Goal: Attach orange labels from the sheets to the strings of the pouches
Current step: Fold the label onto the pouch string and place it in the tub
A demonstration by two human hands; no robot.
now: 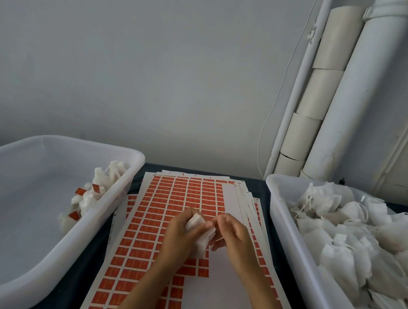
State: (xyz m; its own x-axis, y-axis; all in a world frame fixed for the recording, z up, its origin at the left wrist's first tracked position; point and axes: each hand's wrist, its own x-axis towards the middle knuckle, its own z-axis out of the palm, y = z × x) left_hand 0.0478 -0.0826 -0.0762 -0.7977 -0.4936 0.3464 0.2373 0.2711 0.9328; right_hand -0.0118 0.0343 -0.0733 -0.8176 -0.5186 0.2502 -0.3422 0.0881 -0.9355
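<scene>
Two translucent plastic tubs flank a fanned stack of label sheets (168,213). The left tub (44,214) holds a few tagged pouches, the right tub (287,235) a heap. Left hand (181,233) grips one gauzy white pouch (200,238) over the sheets; right hand (233,231) pinches beside it.

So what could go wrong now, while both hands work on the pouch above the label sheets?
1. The left hand bunches the pouch while the right hand pinches near its top; the thin string could slip free or tangle.
2. The label sheets lie fanned out in a loose stack, so a forearm might push them crooked.
3. The right bin is heaped with pouches; one might spill over its rim.
</scene>
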